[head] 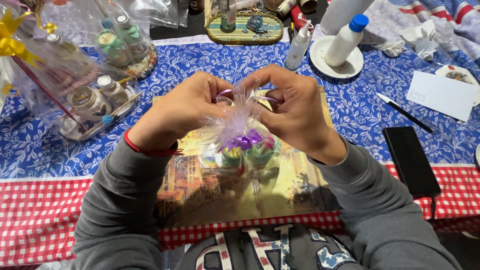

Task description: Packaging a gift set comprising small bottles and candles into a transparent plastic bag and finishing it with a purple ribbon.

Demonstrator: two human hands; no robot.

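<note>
Between the two hands, held above the table: one small gift bundle (243,145) wrapped in clear cellophane, its gathered top fanned out and tied with a purple ribbon (244,141); small green and pink items show through the wrap, too blurred to identify. Left hand (186,107): fingers curled narrow, pinching a loop of the ribbon at the cellophane neck; a red string bracelet (145,148) sits at the wrist, below a grey sleeve. Right hand (294,106): fingers likewise closed, gripping the other ribbon end and touching the cellophane tuft. Beneath both hands: a picture board (210,190) in yellow and brown tones, lying flat on a blue floral tablecloth (200,62) with a red checked border nearer the person. Left of the left hand, well apart: a finished cellophane-wrapped tray (87,107) holding small jars and bottles, and a second such package (122,42) beyond it with a yellow bow (12,40) at the far edge. Beyond the right hand: a slim white squeeze bottle (299,46), then a white bottle with blue cap (346,40) leaning on a white saucer (320,55). Right of the right hand: a black pen (405,112), a white card (440,95) and a black phone (411,161), face down or dark, near the right forearm.
</note>
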